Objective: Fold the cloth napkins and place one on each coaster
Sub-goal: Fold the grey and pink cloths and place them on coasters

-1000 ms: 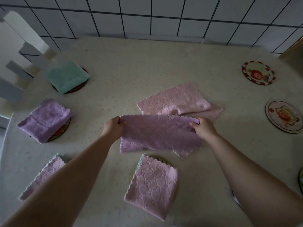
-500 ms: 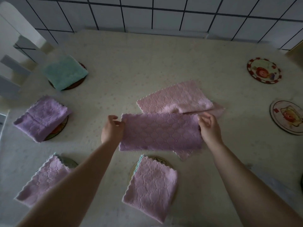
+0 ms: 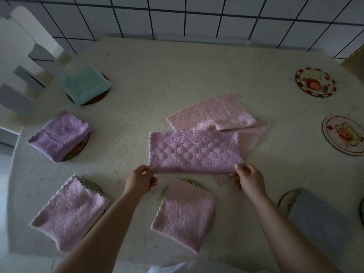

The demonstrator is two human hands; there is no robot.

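Observation:
A purple quilted napkin [image 3: 194,151], folded in half into a long strip, lies at the table's middle. My left hand [image 3: 140,181] pinches its near left corner and my right hand [image 3: 247,179] pinches its near right corner. Behind and partly under it lies a loose pink napkin [image 3: 214,115]. Folded napkins rest on coasters: a green one [image 3: 85,85], a purple one [image 3: 60,135], a pink one at the near left [image 3: 70,212], a pink one in front of me [image 3: 185,213] and a grey one [image 3: 319,219] at the near right. Two bare coasters lie on the right, one far [image 3: 315,82] and one nearer [image 3: 343,134].
The cream tablecloth [image 3: 167,71] covers the table up to a white tiled wall [image 3: 197,14] at the back. A white chair back [image 3: 25,62] stands at the far left corner. Another coaster's edge [image 3: 362,209] shows at the right border.
Both hands slid from the napkin's far corners to its near corners, along the folded edge. The napkin lies flatter. The head moved, bringing the grey napkin into view.

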